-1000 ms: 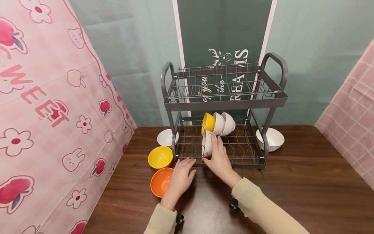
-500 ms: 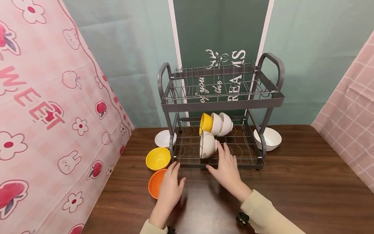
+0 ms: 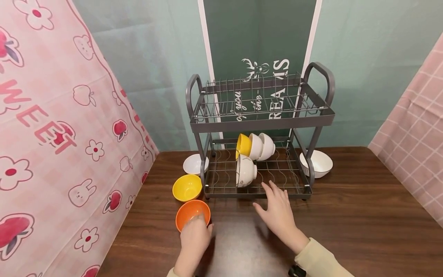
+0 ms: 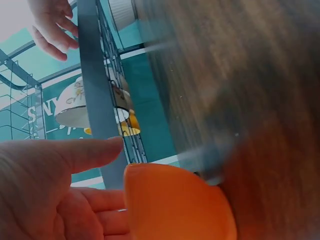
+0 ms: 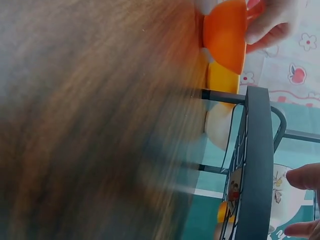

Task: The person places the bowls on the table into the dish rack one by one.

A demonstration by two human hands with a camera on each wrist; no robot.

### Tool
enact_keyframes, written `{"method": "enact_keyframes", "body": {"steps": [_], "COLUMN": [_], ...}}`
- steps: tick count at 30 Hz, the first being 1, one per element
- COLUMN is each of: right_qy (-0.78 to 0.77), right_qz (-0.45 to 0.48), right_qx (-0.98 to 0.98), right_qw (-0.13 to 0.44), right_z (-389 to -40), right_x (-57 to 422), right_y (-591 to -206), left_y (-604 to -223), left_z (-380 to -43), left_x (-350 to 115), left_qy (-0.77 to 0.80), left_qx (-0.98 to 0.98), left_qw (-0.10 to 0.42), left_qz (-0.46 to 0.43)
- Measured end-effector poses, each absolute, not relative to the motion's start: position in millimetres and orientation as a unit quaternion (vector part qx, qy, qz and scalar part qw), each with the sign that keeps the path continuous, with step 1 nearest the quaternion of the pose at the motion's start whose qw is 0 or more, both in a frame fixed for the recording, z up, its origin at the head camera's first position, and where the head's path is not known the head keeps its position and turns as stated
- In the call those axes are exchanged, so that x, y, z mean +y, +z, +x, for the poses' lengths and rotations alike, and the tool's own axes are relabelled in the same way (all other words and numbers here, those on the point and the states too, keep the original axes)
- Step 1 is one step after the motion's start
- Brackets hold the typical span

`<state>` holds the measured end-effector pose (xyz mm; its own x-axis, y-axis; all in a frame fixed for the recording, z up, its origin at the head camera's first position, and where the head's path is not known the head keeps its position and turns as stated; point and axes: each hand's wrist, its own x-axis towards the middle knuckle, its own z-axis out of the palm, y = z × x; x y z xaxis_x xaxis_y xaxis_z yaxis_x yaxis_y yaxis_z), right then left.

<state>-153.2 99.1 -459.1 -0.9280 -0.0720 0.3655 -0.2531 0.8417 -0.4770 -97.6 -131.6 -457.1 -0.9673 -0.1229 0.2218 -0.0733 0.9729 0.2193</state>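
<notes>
My left hand [image 3: 195, 236] is at the near side of the orange bowl [image 3: 189, 209], fingers dipping inside it. The thumb is stretched out beside the rim, a small gap from the bowl in the left wrist view. My right hand [image 3: 278, 211] is in front of the rack with its fingers spread and nothing in them. A white bowl with a flower print [image 3: 246, 172] stands on its side in the front of the rack's lower tier. Behind it, a yellow bowl [image 3: 243, 145] and two white bowls [image 3: 265, 147] lean in a row.
The grey two-tier dish rack [image 3: 262, 122] stands on the wooden table [image 3: 363, 215]. Left of it are a yellow bowl [image 3: 187, 188] and a white bowl [image 3: 194, 164]. Another white bowl [image 3: 320, 163] sits by its right leg. Fabric curtains hang around the back and sides.
My right hand has let go of the flower-print bowl and drawn back to the right. My left hand has moved from the rack's front edge to the orange bowl.
</notes>
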Motion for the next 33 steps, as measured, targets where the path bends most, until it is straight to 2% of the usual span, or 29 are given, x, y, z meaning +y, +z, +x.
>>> {"method": "enact_keyframes", "body": {"steps": [7,15,23,27,33], "right_qy": [0.264,0.258,0.261,0.294,0.396], "right_qz": [0.089,0.095,0.095,0.101,0.144], "right_qx": [-0.946,-0.947,-0.947,-0.938,-0.893], "right_qw": [0.167,0.169,0.160,0.153,0.156], "right_z": [-148,-145,-142,-140,-134], "right_x": [100,99,98,96,85], "right_y": [-462,-467,-467,-462,-453], "left_y": [-467,-471,-455,-447,-442], "left_z": [-96,-90,-82,-80,-83], "left_x": [-131,-133,-128,-121,-108], "left_qy": [-0.103,-0.083,-0.108,-0.118,-0.118], "left_qx": [-0.990,-0.985,-0.979,-0.973,-0.944], "left_qw": [0.071,0.141,0.158,0.195,0.305], "left_qz": [0.069,0.058,0.066,0.043,-0.039]}}
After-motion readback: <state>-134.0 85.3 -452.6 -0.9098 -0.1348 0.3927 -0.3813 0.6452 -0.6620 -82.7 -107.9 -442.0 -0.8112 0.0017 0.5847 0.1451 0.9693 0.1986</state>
